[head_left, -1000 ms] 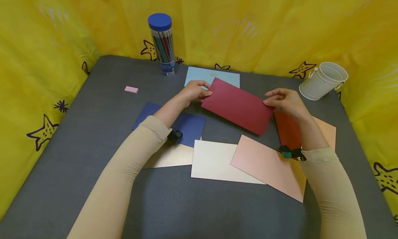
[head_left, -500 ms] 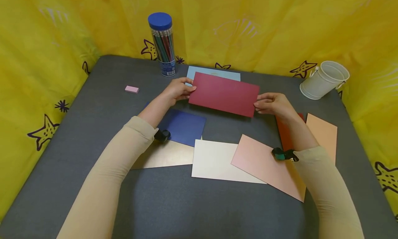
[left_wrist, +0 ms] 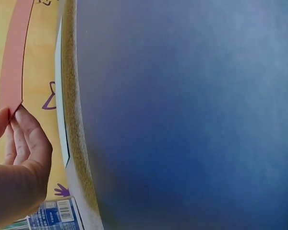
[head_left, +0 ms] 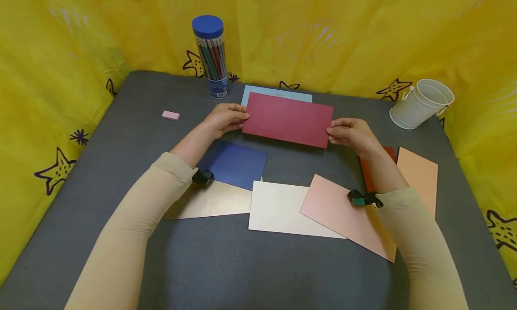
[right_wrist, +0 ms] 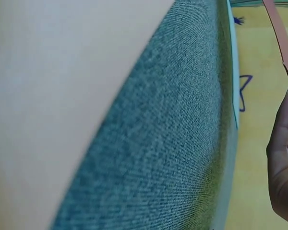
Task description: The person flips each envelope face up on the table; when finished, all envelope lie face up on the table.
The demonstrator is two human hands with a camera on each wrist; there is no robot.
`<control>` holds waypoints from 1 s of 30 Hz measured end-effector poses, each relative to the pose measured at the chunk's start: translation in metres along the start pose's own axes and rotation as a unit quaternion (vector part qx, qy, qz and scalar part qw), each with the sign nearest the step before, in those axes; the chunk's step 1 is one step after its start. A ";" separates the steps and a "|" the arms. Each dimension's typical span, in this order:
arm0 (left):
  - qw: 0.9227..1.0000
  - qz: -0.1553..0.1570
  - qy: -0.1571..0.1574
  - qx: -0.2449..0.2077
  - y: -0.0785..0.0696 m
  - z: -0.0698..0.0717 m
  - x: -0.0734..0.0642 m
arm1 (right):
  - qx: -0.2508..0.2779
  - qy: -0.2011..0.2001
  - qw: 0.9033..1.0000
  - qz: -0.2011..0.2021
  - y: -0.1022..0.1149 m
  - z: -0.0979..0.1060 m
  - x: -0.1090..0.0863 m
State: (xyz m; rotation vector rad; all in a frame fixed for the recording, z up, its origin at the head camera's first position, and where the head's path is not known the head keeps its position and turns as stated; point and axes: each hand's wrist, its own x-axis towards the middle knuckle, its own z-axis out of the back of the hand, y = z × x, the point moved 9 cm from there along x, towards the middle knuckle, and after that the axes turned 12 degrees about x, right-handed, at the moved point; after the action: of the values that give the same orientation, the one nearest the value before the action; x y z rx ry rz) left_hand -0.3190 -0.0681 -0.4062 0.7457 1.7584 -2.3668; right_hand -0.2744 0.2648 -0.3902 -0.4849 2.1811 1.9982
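Crimson card (head_left: 287, 120) shifted leftward | left hand (head_left: 224, 119), right hand (head_left: 351, 133) pinching short ends | probably light, bendy; best held by edges

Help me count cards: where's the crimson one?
Head view, upper centre: left hand and right hand hold the crimson card, partly hiding the light-blue card.

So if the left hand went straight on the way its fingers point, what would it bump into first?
The dark red sheet, whose edge the left hand pinches. Past it, the right hand at the other end looks next, though depth is hard to judge.
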 end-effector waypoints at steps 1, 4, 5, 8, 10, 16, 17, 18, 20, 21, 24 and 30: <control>1.000 -0.003 0.003 -0.003 -0.001 0.001 0.000 | 0.005 -0.001 1.000 0.001 0.000 0.000 0.000; 1.000 -0.010 0.003 -0.012 -0.003 0.004 -0.001 | 0.015 -0.005 1.000 0.001 0.001 0.000 0.001; 1.000 -0.012 0.002 -0.018 -0.004 0.005 -0.002 | 0.018 -0.005 1.000 0.002 0.002 -0.001 0.002; 0.999 -0.018 -0.007 -0.025 -0.007 0.009 -0.002 | 0.034 -0.005 0.999 0.007 0.005 -0.003 0.003; 0.999 -0.025 -0.012 -0.030 -0.009 0.011 -0.001 | 0.057 0.002 0.998 0.012 0.008 -0.006 0.003; 0.998 -0.042 -0.027 -0.026 -0.012 0.016 -0.002 | 0.077 0.011 0.997 0.031 0.013 -0.010 0.002; 0.998 -0.043 -0.029 -0.025 -0.012 0.017 -0.002 | 0.072 0.009 0.997 0.034 0.013 -0.010 0.002; 0.998 -0.046 -0.029 -0.024 -0.012 0.017 -0.002 | 0.072 0.008 0.997 0.036 0.013 -0.010 0.003; 0.998 -0.051 -0.029 -0.027 -0.012 0.017 -0.003 | 0.076 0.013 0.996 0.040 0.012 -0.010 0.003; 0.998 -0.053 -0.030 -0.029 -0.012 0.017 -0.003 | 0.077 0.016 0.996 0.042 0.012 -0.011 0.003; 0.997 -0.062 -0.029 -0.036 -0.012 0.017 -0.003 | 0.085 0.024 0.995 0.047 0.011 -0.012 0.004; 0.997 -0.057 -0.040 -0.036 -0.008 0.018 0.000 | 0.062 -0.003 0.997 0.047 0.011 -0.010 0.008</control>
State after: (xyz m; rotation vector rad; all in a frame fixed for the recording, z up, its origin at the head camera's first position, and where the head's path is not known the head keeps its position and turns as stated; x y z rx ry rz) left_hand -0.3277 -0.0823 -0.3949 0.5485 1.8889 -2.3530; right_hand -0.2838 0.2542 -0.3816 -0.3652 2.3476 1.8914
